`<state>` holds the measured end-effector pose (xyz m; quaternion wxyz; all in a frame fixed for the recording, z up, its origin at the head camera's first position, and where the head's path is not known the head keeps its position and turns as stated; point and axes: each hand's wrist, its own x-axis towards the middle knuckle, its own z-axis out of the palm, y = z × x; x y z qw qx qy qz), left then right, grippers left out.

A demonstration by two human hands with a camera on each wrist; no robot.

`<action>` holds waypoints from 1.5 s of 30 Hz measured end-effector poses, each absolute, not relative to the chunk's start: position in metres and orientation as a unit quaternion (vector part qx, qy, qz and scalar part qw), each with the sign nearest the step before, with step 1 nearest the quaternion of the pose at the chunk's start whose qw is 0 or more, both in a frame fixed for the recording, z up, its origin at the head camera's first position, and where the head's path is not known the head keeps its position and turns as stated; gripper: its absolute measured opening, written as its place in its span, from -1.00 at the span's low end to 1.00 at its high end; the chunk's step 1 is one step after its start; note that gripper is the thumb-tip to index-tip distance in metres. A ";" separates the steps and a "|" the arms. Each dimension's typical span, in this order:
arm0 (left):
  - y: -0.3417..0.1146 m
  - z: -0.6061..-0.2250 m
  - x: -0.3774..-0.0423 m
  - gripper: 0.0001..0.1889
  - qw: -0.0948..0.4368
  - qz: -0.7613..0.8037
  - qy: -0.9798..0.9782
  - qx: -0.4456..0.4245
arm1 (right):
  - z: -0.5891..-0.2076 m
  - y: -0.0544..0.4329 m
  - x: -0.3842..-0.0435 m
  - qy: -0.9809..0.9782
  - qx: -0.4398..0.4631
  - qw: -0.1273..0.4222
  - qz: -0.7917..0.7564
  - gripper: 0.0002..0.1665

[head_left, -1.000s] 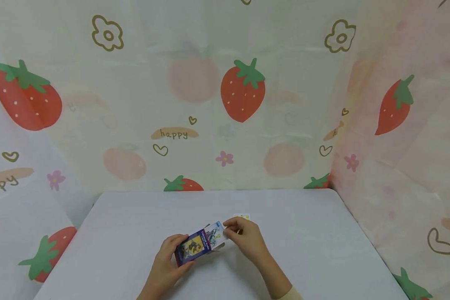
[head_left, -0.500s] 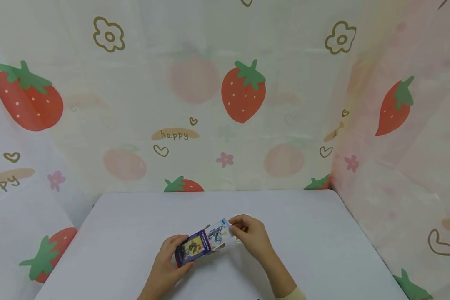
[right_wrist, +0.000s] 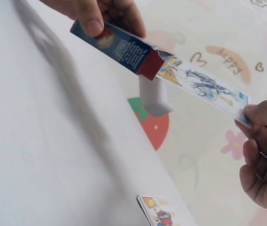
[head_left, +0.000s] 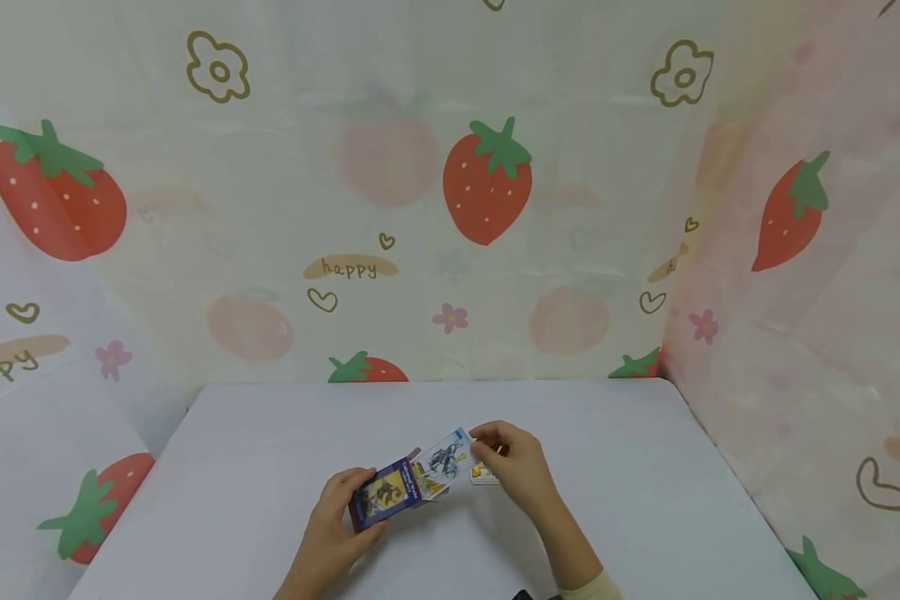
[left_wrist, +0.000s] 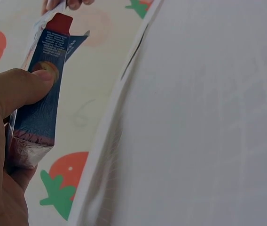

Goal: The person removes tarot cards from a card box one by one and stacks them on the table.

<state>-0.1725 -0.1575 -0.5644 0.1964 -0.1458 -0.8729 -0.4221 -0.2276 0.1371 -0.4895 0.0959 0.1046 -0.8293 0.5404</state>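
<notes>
Card (head_left: 447,454): lower center of head view, farther out of the navy card box (head_left: 382,497) than half a second ago; withdrawal seems well along.
Left hand (head_left: 332,523): grips the box.
Right hand (head_left: 521,467): pinches the card's outer end.
Other cards (right_wrist: 161,215): on the white table (right_wrist: 39,155), bottom of right-wrist view.

"happy", says the strawberry-print backdrop (head_left: 420,208) facing me.
on the card box (head_left: 384,497) i grip, the title looks like "universal waite"; the side panel's (right_wrist: 124,51) small print is mostly too blurred.
</notes>
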 end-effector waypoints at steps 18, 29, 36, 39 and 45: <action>-0.158 -0.561 -0.179 -0.15 0.204 -0.428 -0.866 -0.157 | -0.478 0.151 -0.236 -0.827 0.097 0.120 0.541 -0.87; -0.159 -0.565 -0.179 -0.15 0.203 -0.437 -0.862 -0.159 | -0.469 0.164 -0.253 -0.837 0.122 0.119 0.521 -0.88; -0.161 -0.565 -0.176 -0.14 0.203 -0.439 -0.861 -0.157 | -0.470 0.169 -0.266 -0.849 0.162 0.112 0.489 -0.86; -0.160 -0.565 -0.175 -0.15 0.201 -0.437 -0.864 -0.152 | -0.470 0.170 -0.271 -0.856 0.164 0.101 0.479 -0.86; -0.160 -0.562 -0.172 -0.16 0.194 -0.436 -0.867 -0.145 | -0.475 0.170 -0.281 -0.866 0.170 0.085 0.463 -0.86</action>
